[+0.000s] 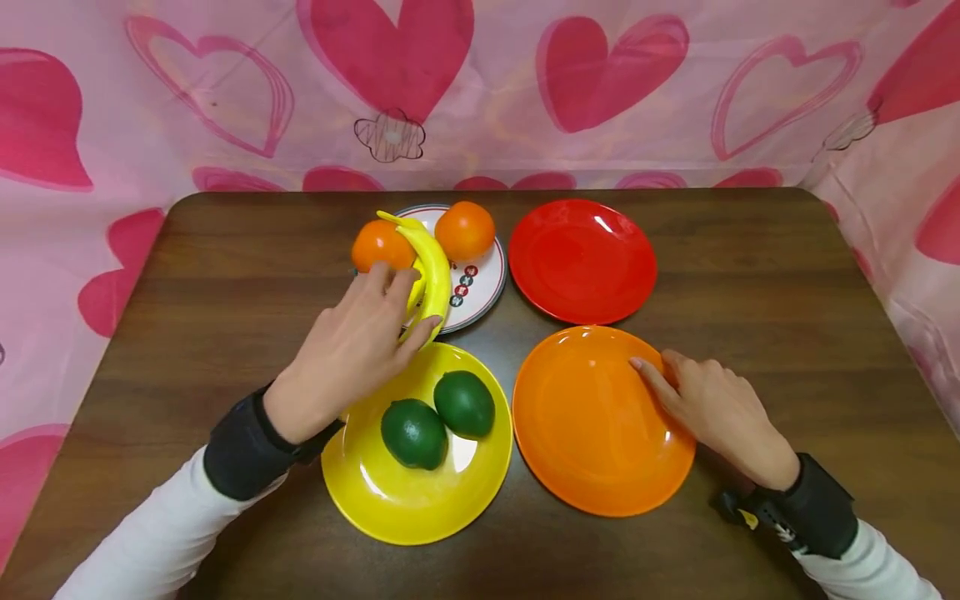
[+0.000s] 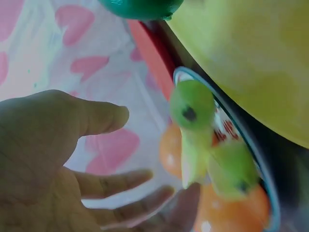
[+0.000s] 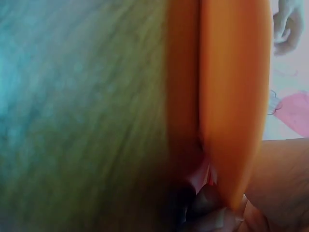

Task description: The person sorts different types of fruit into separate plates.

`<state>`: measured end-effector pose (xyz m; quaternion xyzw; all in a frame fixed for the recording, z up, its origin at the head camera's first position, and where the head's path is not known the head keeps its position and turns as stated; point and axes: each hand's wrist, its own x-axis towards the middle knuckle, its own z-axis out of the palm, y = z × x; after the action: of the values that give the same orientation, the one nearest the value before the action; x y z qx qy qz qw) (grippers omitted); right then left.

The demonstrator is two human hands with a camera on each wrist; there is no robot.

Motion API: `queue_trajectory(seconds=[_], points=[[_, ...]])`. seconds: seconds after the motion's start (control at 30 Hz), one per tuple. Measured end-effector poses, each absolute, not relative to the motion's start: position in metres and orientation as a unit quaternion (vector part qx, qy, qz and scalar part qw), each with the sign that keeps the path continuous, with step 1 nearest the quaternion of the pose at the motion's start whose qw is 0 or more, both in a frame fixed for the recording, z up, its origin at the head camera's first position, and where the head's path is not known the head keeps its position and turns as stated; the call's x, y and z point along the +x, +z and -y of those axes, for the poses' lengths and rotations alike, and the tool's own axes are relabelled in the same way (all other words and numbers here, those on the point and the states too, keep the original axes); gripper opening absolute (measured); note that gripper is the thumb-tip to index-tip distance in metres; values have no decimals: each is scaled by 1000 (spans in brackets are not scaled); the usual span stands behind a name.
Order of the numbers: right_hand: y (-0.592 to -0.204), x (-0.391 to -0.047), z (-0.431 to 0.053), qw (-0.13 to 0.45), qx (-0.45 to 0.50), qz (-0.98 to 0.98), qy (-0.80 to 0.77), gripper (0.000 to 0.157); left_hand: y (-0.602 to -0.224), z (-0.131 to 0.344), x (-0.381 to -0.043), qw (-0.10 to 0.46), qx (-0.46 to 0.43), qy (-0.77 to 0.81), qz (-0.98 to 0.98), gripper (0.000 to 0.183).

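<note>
My left hand [image 1: 345, 350] hovers with spread fingers over the yellow bananas [image 1: 433, 271] on a white patterned plate [image 1: 483, 292]. In the left wrist view a gap shows between the thumb and the banana ends [image 2: 192, 108]. Two oranges [image 1: 465, 232] share that plate. On the right, my right hand [image 1: 716, 408] grips the rim of an orange plate [image 1: 592, 425], thumb on top and fingers beneath. The right wrist view shows this plate [image 3: 234, 96] edge-on, with fingertips [image 3: 217, 220] at its rim.
A yellow plate [image 1: 375, 512] in front of the white one carries two dark green lemon-shaped fruits [image 1: 414, 433]. Behind the orange plate lies a red plate [image 1: 581, 258]. The brown wooden table [image 1: 772, 292] meets a pink heart-patterned cloth [image 1: 502, 83] at its back edge.
</note>
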<state>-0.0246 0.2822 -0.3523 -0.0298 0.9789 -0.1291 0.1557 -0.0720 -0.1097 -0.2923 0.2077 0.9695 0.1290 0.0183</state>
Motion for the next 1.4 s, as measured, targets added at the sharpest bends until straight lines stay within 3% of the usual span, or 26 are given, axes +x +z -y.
queue_trajectory(seconds=[0.17, 0.33, 0.6, 1.1, 1.4], points=[[-354, -23, -284, 167, -24, -977, -132, 68, -299, 82, -88, 31, 210, 97, -972, 76], [-353, -23, -284, 170, -24, -976, -133, 68, -306, 69, -99, 30, 200, 49, -978, 78], [-350, -24, -286, 172, -28, -975, -138, 68, -320, 65, -103, 8, 209, 28, -978, 59], [-351, -26, -285, 175, -34, -971, -157, 66, -326, 67, -101, -3, 189, 43, -981, 54], [-352, -24, -285, 174, -34, -972, -153, 65, -314, 71, -98, -72, 227, 48, -970, 35]])
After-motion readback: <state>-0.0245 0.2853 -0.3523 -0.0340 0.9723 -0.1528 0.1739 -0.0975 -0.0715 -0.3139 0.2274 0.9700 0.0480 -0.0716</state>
